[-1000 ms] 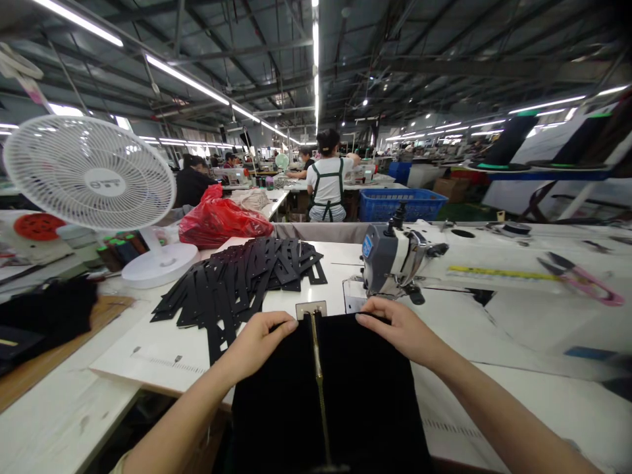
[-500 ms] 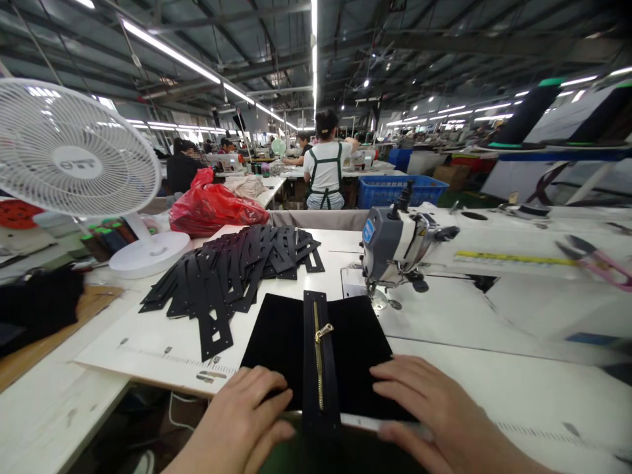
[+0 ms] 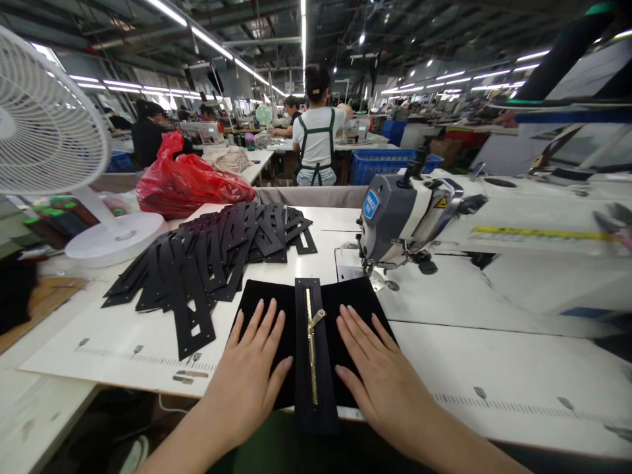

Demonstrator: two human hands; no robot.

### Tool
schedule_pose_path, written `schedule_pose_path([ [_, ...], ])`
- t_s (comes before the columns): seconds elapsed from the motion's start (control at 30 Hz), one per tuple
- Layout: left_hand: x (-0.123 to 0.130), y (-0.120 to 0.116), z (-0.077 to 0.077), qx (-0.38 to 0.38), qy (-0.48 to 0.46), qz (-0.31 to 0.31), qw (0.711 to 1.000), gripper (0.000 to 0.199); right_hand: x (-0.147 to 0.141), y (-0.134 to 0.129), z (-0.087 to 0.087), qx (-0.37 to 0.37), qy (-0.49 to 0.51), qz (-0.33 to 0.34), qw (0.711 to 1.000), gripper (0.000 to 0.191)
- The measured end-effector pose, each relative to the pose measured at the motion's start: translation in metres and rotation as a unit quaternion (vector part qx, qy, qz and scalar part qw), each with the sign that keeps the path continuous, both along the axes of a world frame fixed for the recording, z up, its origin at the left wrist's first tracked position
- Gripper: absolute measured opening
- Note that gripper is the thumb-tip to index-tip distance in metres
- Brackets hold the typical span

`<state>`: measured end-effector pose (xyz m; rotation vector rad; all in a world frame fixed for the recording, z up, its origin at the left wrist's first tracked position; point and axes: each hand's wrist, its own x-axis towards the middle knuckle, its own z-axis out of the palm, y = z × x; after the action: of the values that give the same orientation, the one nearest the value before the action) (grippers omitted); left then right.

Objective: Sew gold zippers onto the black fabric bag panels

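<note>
A black fabric panel (image 3: 332,299) lies at the near edge of the white table. Down its middle runs a black strip (image 3: 301,329) with a gold zipper (image 3: 311,342) set in its slot; the pull tab leans to the right near the middle. My left hand (image 3: 254,365) rests flat on the panel's left side, fingers stretched out. On the right side of the panel, my right hand (image 3: 378,368) also lies flat with its fingers extended. Neither hand grips anything. The strip's lower end hangs past the table edge.
A heap of black slotted strips (image 3: 197,263) spreads to the left. The sewing machine (image 3: 395,217) stands at the right, its needle area just beyond the panel. Behind the heap are a red plastic bag (image 3: 192,184) and a white fan (image 3: 116,237). A person (image 3: 318,131) sits ahead.
Both hands have moved forward from the panel's near edge and now lie flat on it with fingers spread. The camera view has tilted down and shifted slightly.
</note>
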<state>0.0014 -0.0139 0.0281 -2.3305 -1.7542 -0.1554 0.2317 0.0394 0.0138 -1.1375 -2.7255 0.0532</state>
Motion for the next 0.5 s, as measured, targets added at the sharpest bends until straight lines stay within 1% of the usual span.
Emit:
schedule_pose_path([
  [0.2, 0.002, 0.000, -0.001, 0.008, -0.004, 0.006, 1.000, 0.059, 0.000, -0.001, -0.005, 0.059, 0.014, 0.015, 0.998, 0.056],
  [0.37, -0.003, 0.001, 0.000, 0.017, -0.018, -0.003, 1.000, 0.060, 0.001, 0.004, -0.009, 0.110, 0.030, 0.026, 0.993, 0.061],
  [0.43, -0.002, -0.001, 0.001, 0.006, -0.039, -0.013, 0.999, 0.070, 0.007, 0.006, -0.016, 0.128, 0.028, 0.033, 0.991, 0.064],
  [0.5, 0.007, -0.007, 0.002, 0.000, -0.055, -0.048, 0.997, 0.076, 0.015, 0.006, -0.028, 0.149, 0.040, 0.048, 0.987, 0.065],
])
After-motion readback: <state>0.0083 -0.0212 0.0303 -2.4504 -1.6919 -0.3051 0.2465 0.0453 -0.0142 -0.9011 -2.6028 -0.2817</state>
